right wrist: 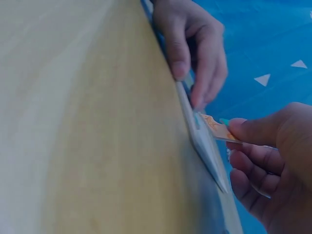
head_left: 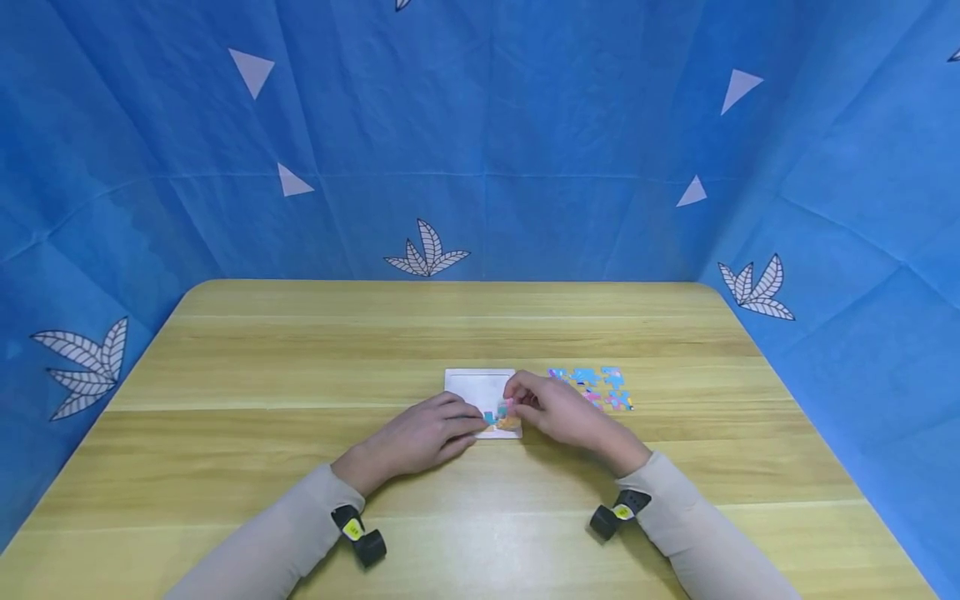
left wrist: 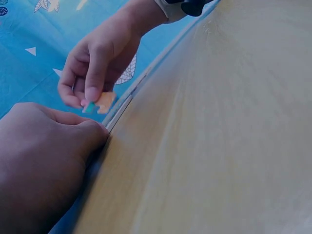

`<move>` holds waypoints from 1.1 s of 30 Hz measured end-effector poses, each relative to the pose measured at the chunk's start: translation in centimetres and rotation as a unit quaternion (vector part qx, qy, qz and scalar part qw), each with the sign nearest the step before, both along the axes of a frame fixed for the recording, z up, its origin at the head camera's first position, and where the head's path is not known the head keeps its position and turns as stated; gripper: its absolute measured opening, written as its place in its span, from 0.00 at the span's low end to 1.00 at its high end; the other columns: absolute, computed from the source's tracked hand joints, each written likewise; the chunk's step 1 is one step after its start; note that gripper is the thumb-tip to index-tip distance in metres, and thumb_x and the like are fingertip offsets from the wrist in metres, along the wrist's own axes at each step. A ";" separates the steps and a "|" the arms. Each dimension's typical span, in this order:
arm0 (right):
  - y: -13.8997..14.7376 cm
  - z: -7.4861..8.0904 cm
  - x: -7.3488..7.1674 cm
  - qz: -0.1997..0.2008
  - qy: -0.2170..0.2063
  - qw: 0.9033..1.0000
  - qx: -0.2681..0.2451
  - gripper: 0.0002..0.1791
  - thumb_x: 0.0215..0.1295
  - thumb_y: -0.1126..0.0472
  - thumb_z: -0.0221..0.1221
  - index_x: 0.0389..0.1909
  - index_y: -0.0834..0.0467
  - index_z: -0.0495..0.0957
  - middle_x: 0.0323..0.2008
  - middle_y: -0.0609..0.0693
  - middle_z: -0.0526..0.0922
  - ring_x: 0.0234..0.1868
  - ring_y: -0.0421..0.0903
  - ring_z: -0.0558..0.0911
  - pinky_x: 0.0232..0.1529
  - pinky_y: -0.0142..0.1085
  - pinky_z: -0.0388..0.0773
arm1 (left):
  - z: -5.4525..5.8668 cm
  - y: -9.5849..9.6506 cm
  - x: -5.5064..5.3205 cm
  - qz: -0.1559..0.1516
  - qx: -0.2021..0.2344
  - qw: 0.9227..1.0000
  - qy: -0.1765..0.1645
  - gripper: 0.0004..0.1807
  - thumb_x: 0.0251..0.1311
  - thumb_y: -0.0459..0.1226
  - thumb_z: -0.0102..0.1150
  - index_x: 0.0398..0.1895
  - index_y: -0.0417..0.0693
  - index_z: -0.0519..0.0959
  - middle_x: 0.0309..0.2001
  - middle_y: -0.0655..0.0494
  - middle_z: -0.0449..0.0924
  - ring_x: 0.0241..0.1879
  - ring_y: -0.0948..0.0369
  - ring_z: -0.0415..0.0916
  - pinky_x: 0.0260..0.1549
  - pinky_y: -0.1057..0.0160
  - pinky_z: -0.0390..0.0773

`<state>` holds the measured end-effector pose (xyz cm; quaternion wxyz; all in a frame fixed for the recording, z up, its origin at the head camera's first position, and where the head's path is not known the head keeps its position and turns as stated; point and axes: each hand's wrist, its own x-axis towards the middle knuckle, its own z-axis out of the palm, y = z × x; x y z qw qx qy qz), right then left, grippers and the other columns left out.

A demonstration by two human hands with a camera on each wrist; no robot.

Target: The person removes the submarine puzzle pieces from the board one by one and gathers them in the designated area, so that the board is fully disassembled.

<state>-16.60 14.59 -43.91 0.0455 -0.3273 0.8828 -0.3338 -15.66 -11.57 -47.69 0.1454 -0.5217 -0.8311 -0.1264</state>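
A white puzzle tray (head_left: 468, 386) lies mid-table, with blue and orange jigsaw pieces (head_left: 490, 417) along its near edge. My left hand (head_left: 423, 429) rests at the tray's left side, fingers fairly straight, their tips over the near left corner. In the right wrist view, the left thumb (right wrist: 179, 68) comes down at the tray's edge. Between thumb and fingers my right hand (head_left: 562, 412) pinches an orange jigsaw piece (right wrist: 219, 129) with a bit of green, tilted over the tray's right part. The right hand's other fingers (right wrist: 256, 163) are curled beneath the thumb.
Several loose blue and pink jigsaw pieces (head_left: 587, 377) lie to the right of the tray, some partly covered by the right hand. Wood-grain table (head_left: 300, 350) surrounds the tray. A blue patterned cloth (head_left: 480, 125) hangs behind the far edge and along both sides.
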 end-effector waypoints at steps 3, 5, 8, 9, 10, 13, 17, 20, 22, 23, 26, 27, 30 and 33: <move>0.6 0.5 0.1 -0.003 -0.010 1.000 -0.015 0.04 0.70 0.61 0.59 0.43 0.54 0.76 0.30 0.40 0.79 0.29 0.37 0.75 0.33 0.34 0.74 | 0.0 0.0 0.0 0.003 -0.004 1.000 -0.001 0.17 0.69 0.43 0.56 0.57 0.50 0.81 0.53 0.58 0.81 0.55 0.59 0.73 0.61 0.60 0.69; 1.1 0.8 0.1 -0.005 -0.014 1.000 -0.022 0.04 0.70 0.61 0.59 0.43 0.55 0.76 0.30 0.40 0.78 0.28 0.38 0.74 0.31 0.34 0.74 | 0.0 0.0 0.0 0.006 -0.008 1.000 0.000 0.17 0.69 0.43 0.56 0.57 0.49 0.81 0.53 0.58 0.81 0.55 0.59 0.73 0.61 0.60 0.69; 2.0 1.2 0.3 -0.013 -0.019 0.999 -0.025 0.05 0.70 0.60 0.59 0.43 0.56 0.77 0.30 0.41 0.78 0.27 0.39 0.74 0.30 0.33 0.74 | 0.1 0.0 0.0 0.008 -0.011 1.000 0.000 0.17 0.69 0.43 0.56 0.57 0.50 0.81 0.53 0.58 0.81 0.55 0.59 0.73 0.61 0.60 0.69; 2.3 1.2 0.3 -0.017 -0.019 0.999 -0.026 0.05 0.70 0.60 0.59 0.43 0.56 0.77 0.30 0.41 0.78 0.27 0.39 0.75 0.30 0.33 0.74 | 0.1 0.0 0.0 0.009 -0.012 1.000 0.000 0.17 0.69 0.43 0.56 0.57 0.50 0.81 0.52 0.58 0.81 0.55 0.59 0.73 0.61 0.60 0.69; 2.6 1.2 0.4 -0.021 -0.022 0.999 -0.027 0.05 0.70 0.60 0.59 0.43 0.55 0.77 0.30 0.41 0.78 0.27 0.39 0.75 0.30 0.33 0.74 | 0.1 0.0 0.0 0.009 -0.012 1.000 0.000 0.17 0.69 0.43 0.56 0.57 0.50 0.81 0.52 0.58 0.81 0.55 0.59 0.73 0.61 0.60 0.69; 3.5 1.3 0.6 -0.035 -0.030 0.998 -0.031 0.04 0.70 0.59 0.59 0.42 0.54 0.76 0.30 0.41 0.78 0.28 0.40 0.76 0.31 0.34 0.75 | 0.1 0.0 0.1 0.005 -0.008 1.000 0.004 0.16 0.68 0.43 0.57 0.56 0.50 0.81 0.52 0.58 0.81 0.54 0.59 0.74 0.60 0.60 0.70; 4.6 1.4 0.9 -0.048 -0.036 0.997 -0.040 0.05 0.69 0.60 0.60 0.42 0.54 0.77 0.30 0.42 0.78 0.28 0.41 0.76 0.32 0.34 0.75 | 0.1 0.1 0.1 0.002 -0.003 1.000 0.004 0.16 0.68 0.42 0.57 0.56 0.49 0.82 0.51 0.58 0.81 0.54 0.58 0.74 0.61 0.60 0.69; 5.4 1.4 1.1 -0.052 -0.032 0.997 -0.050 0.05 0.68 0.61 0.61 0.42 0.54 0.77 0.30 0.42 0.79 0.29 0.41 0.76 0.33 0.34 0.76 | 0.1 0.1 0.2 0.005 -0.001 1.000 0.000 0.16 0.68 0.42 0.57 0.56 0.49 0.81 0.52 0.58 0.81 0.54 0.58 0.73 0.61 0.60 0.69; 5.9 1.5 1.3 -0.056 -0.029 0.997 -0.051 0.04 0.68 0.61 0.61 0.42 0.54 0.78 0.30 0.42 0.79 0.29 0.41 0.77 0.34 0.34 0.76 | 0.1 0.1 0.2 0.011 -0.004 1.000 -0.007 0.17 0.69 0.43 0.56 0.57 0.49 0.81 0.52 0.58 0.80 0.54 0.58 0.73 0.61 0.60 0.69; 6.1 1.5 1.3 -0.059 -0.026 0.997 -0.049 0.04 0.68 0.61 0.61 0.42 0.53 0.78 0.30 0.42 0.79 0.30 0.41 0.77 0.34 0.34 0.77 | 0.1 0.1 0.2 0.014 -0.005 1.000 -0.012 0.17 0.69 0.43 0.56 0.57 0.50 0.81 0.53 0.58 0.80 0.55 0.58 0.73 0.61 0.60 0.69; 6.8 1.5 1.5 -0.070 -0.025 0.996 -0.039 0.05 0.68 0.60 0.61 0.42 0.54 0.79 0.30 0.41 0.79 0.31 0.41 0.77 0.36 0.35 0.77 | 0.1 0.1 0.3 0.025 -0.009 0.999 -0.027 0.17 0.69 0.44 0.56 0.57 0.51 0.81 0.54 0.58 0.79 0.55 0.59 0.72 0.61 0.59 0.69; 7.1 1.4 1.5 -0.075 -0.028 0.996 -0.035 0.05 0.69 0.60 0.60 0.43 0.54 0.79 0.30 0.41 0.79 0.31 0.42 0.77 0.37 0.35 0.77 | 0.1 0.1 0.3 0.027 -0.009 0.999 -0.030 0.17 0.69 0.44 0.55 0.57 0.51 0.81 0.54 0.58 0.79 0.55 0.59 0.72 0.60 0.59 0.69; 7.8 1.3 1.7 -0.087 -0.034 0.995 -0.029 0.06 0.69 0.59 0.60 0.43 0.54 0.79 0.31 0.41 0.79 0.32 0.42 0.77 0.36 0.35 0.77 | 0.1 0.1 0.3 0.029 -0.008 0.999 -0.033 0.17 0.69 0.44 0.55 0.57 0.51 0.81 0.54 0.58 0.79 0.55 0.59 0.72 0.60 0.58 0.70; 8.4 1.2 1.8 -0.096 -0.039 0.994 -0.028 0.06 0.69 0.59 0.60 0.44 0.54 0.79 0.32 0.42 0.79 0.33 0.42 0.77 0.36 0.34 0.77 | 0.0 0.1 0.2 0.030 -0.009 0.999 -0.031 0.17 0.69 0.44 0.55 0.57 0.51 0.81 0.54 0.58 0.79 0.55 0.59 0.72 0.60 0.58 0.70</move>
